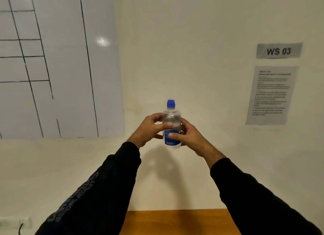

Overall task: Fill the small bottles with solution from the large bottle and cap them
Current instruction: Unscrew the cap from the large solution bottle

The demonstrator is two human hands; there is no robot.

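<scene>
Blue-capped bottle held up in both hands

Dark sleeves cover both arms, which reach forward and upward from the lower corners and meet in the middle of the view. The left hand is on the left side of the bottle; its thumb lies across the front of the clear body and its fingers curl around the far side. The right hand grips from the right and a little lower, with the thumb pressed on the blue label and the fingers wrapped behind. So both hands are clamped on the same bottle, one above the other, close together.

The bottle stands upright between the two hands, in the air, in front of the pale wall and well above the wooden table. Its blue cap is on the neck and stays free above the hands. The body is clear; how high the liquid stands inside is hard to tell.

Most fingers of both hands are hidden behind the bottle. Only a strip of the table shows at the bottom edge. The left sleeve carries grey lettering, partly cut off. On the wall, a whiteboard with black lines is at the left, a sign reading "WS 03" is at the right, and the printed sheet below it is too small to read.
</scene>
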